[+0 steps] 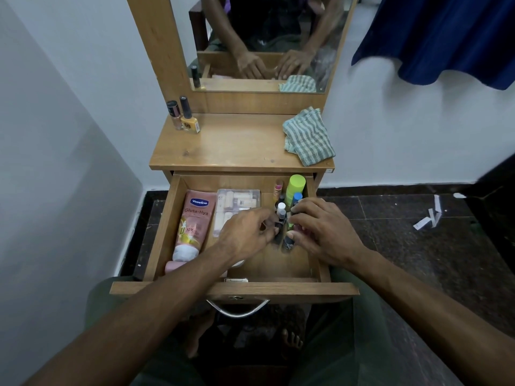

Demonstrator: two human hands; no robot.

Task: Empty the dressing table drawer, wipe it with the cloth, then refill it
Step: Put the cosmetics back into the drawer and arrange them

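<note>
You are only beginning: both your left hand (250, 229) and right hand (320, 229) are pinching small bottles (281, 211) inside the nearly full drawer (156, 232), while the cloth (308, 136) is lying unused on the counter (231, 143).

We read legible print on one item only: the pink tube (192, 224) lying along the left side of the open drawer (158, 232). Its blue oval badge reads "Vaseline"; beneath it stands "Gluta-Hya", and lower down "10X". We find the smaller print on that tube illegible. We cannot read the markings on the yellow nail polish bottle (190, 121) on the surface (237, 143).
</note>
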